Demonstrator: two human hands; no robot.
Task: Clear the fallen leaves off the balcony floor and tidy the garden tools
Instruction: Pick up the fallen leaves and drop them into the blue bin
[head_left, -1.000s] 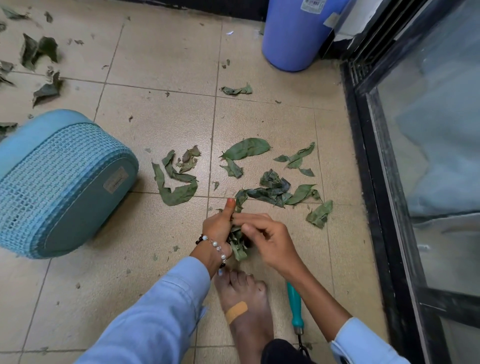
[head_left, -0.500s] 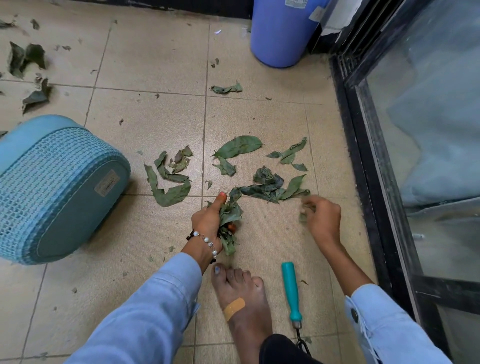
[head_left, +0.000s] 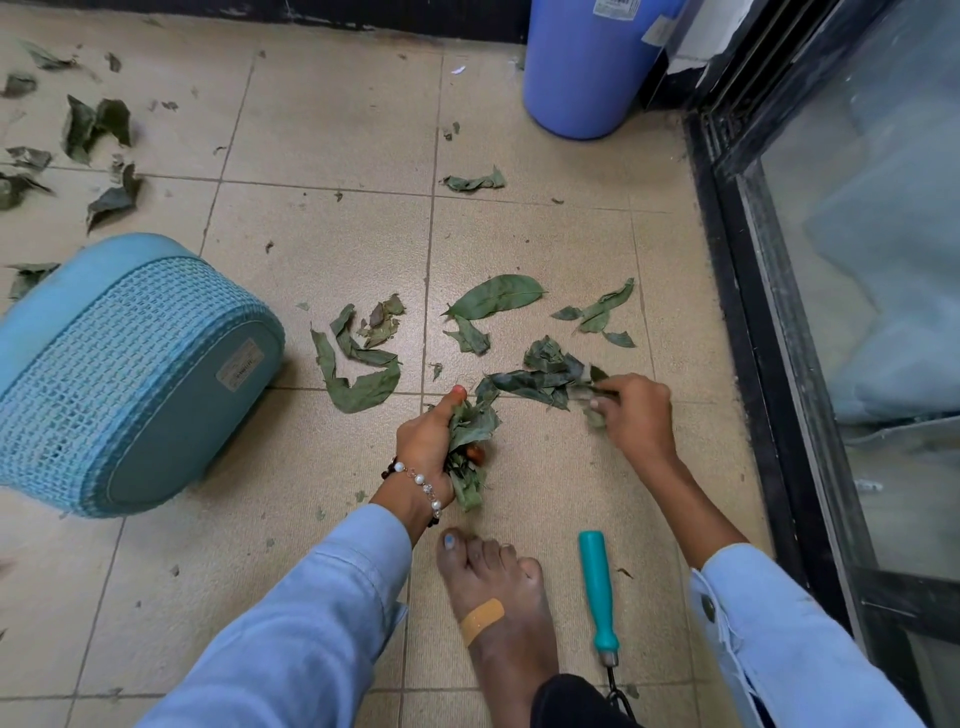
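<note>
Green leaves are being gathered by hand off the tiled floor. My left hand grips a bunch of leaves; my right hand pinches at the leaf pile beside it. Next, I judge, the pinched leaves go into the bunch, then the loose leaves near the blue basket follow. A teal-handled tool lies untidied by my foot, its head cut off at the frame edge. The right fingertips are blurred.
</note>
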